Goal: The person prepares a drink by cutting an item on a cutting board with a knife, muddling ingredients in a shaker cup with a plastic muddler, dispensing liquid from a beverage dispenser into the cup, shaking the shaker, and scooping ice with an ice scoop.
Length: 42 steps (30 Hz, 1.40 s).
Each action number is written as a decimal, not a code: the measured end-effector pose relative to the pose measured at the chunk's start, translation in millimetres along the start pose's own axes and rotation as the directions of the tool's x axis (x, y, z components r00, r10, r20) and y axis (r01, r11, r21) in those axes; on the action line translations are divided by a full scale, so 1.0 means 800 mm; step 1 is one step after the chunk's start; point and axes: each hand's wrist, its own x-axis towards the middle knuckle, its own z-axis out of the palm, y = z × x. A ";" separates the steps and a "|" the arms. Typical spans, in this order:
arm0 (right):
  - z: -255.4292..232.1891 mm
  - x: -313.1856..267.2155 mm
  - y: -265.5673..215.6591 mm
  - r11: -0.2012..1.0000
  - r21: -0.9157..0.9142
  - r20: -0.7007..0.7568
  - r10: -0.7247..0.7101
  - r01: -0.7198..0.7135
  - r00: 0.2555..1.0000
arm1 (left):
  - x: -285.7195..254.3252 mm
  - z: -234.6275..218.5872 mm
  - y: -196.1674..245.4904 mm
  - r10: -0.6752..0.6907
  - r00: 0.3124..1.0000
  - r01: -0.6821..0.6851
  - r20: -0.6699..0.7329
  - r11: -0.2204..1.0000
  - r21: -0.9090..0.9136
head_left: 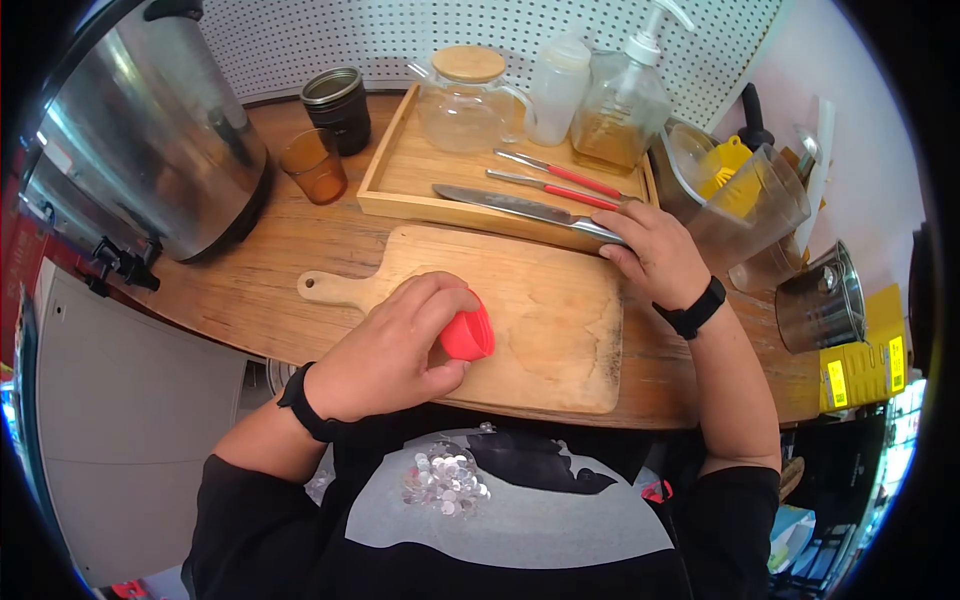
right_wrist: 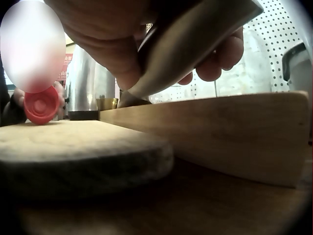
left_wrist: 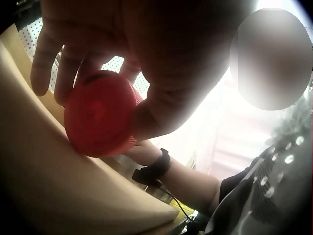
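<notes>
My left hand point(head_left: 385, 350) holds a red round plastic piece point(head_left: 466, 332), cup-like with a ribbed side, between thumb and fingers. It stands on edge over the middle of the wooden cutting board point(head_left: 560, 330); in the right wrist view, rings show on the face of the red piece point(right_wrist: 41, 105). At the tray's front right corner, my right hand point(head_left: 660, 255) grips the metal handle of a knife point(head_left: 510, 205). Its blade lies across the front of the wooden tray point(head_left: 400, 205). From the right wrist, the thumb and fingers are on either side of the knife handle point(right_wrist: 190, 44).
Two red-handled utensils point(head_left: 560, 180), a glass teapot point(head_left: 465, 110), a white bottle point(head_left: 558, 90) and a pump bottle point(head_left: 620, 110) are in the tray. Left stand an amber cup point(head_left: 315, 165), a dark jar point(head_left: 338, 110) and a large steel urn point(head_left: 160, 130). Right are clear containers point(head_left: 755, 210) and a steel pot point(head_left: 820, 300).
</notes>
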 end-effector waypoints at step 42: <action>0.012 -0.053 -0.028 0.940 0.262 -0.095 0.250 -0.218 0.964 | -0.056 -0.094 -0.088 -0.274 0.946 0.195 0.171 0.907 0.373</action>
